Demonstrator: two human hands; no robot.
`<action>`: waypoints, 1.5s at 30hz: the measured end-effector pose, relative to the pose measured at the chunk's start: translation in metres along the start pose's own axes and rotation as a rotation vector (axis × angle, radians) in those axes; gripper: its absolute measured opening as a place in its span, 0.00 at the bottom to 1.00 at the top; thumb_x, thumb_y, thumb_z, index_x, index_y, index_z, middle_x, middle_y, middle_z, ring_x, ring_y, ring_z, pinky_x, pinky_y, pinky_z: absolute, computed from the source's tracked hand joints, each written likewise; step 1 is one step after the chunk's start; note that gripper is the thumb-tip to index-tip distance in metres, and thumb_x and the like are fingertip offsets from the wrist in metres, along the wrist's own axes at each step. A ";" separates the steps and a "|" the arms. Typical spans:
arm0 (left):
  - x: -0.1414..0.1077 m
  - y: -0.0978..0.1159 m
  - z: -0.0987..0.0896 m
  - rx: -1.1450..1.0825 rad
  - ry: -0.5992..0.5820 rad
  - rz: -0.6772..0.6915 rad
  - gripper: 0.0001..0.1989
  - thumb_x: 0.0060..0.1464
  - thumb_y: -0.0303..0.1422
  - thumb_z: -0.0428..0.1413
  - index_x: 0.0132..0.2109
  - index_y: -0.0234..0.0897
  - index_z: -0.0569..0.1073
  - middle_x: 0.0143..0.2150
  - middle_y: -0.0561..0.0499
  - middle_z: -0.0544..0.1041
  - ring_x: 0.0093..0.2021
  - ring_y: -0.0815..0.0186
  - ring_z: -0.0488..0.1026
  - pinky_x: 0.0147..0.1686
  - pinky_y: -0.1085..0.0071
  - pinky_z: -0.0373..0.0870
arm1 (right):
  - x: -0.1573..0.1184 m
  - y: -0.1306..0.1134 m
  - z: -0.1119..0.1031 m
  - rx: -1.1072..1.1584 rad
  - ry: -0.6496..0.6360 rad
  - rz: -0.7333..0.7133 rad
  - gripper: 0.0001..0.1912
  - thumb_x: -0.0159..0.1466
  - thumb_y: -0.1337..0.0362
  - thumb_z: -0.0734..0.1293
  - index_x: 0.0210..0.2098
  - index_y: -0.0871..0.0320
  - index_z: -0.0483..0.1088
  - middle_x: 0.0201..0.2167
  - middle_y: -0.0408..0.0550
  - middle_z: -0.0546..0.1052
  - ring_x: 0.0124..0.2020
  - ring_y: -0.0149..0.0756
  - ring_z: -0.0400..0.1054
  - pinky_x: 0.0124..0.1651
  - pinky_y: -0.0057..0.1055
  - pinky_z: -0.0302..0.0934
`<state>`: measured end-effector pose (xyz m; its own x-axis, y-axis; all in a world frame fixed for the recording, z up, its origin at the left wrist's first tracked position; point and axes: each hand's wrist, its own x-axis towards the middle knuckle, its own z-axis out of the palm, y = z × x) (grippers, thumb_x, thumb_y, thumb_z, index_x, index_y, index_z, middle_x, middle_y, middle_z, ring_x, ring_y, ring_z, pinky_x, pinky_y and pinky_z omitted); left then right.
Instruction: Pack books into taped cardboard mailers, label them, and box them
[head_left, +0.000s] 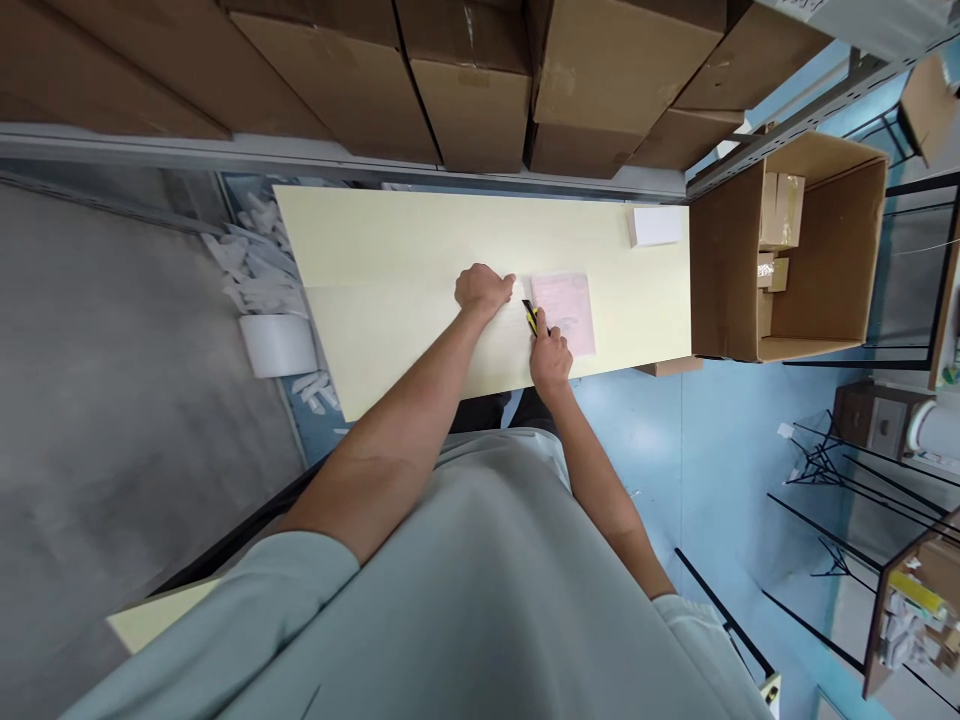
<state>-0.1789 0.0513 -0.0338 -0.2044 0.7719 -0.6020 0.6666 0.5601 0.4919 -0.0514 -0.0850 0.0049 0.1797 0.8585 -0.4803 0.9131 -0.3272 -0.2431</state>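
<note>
My right hand [551,355] is wrapped round a yellow and black utility knife [532,317], whose tip points up and left. Beneath the knife and to its right, a pink sheet of paper [566,310] lies flat on the pale yellow table [375,250]. My left hand [484,290] is closed over the table, left of the knife, with its thumb towards the pink sheet. Some whitish paper shows between the two hands. Whatever the left fingers hold, if anything, is hidden.
A white stack [657,226] sits at the table's back right. Past the right end stands an open cardboard box [825,250] with small boxes inside. Large cartons [472,110] line a shelf behind the table. A white roll [277,345] is beyond the left edge.
</note>
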 end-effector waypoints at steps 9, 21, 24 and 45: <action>-0.001 0.002 0.001 -0.018 -0.030 -0.033 0.19 0.61 0.47 0.60 0.45 0.35 0.83 0.33 0.43 0.82 0.46 0.49 0.80 0.59 0.53 0.74 | -0.024 0.019 0.016 0.026 0.055 -0.021 0.34 0.78 0.66 0.56 0.81 0.45 0.49 0.51 0.58 0.73 0.50 0.49 0.70 0.51 0.46 0.73; -0.001 0.000 0.004 0.014 -0.032 -0.016 0.23 0.62 0.50 0.58 0.45 0.33 0.83 0.37 0.41 0.84 0.49 0.49 0.79 0.63 0.53 0.72 | -0.068 0.032 0.005 -0.157 -0.083 0.042 0.34 0.79 0.65 0.56 0.82 0.47 0.46 0.56 0.61 0.73 0.53 0.50 0.71 0.52 0.42 0.72; 0.000 -0.001 0.004 0.021 -0.047 -0.011 0.25 0.63 0.51 0.56 0.47 0.32 0.83 0.40 0.41 0.84 0.52 0.49 0.79 0.65 0.54 0.71 | -0.079 0.035 0.003 -0.232 -0.109 0.056 0.34 0.80 0.65 0.56 0.82 0.47 0.44 0.56 0.59 0.73 0.53 0.47 0.71 0.52 0.38 0.71; -0.011 -0.006 0.018 0.142 0.055 0.051 0.25 0.70 0.49 0.50 0.48 0.32 0.82 0.52 0.36 0.82 0.57 0.46 0.77 0.62 0.48 0.71 | -0.122 0.069 0.005 -0.209 -0.209 0.009 0.34 0.80 0.63 0.58 0.82 0.45 0.45 0.55 0.56 0.74 0.53 0.46 0.71 0.52 0.37 0.70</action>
<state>-0.1674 0.0340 -0.0413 -0.2041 0.8157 -0.5413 0.7709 0.4747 0.4246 -0.0118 -0.2143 0.0423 0.1289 0.7485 -0.6505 0.9714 -0.2273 -0.0691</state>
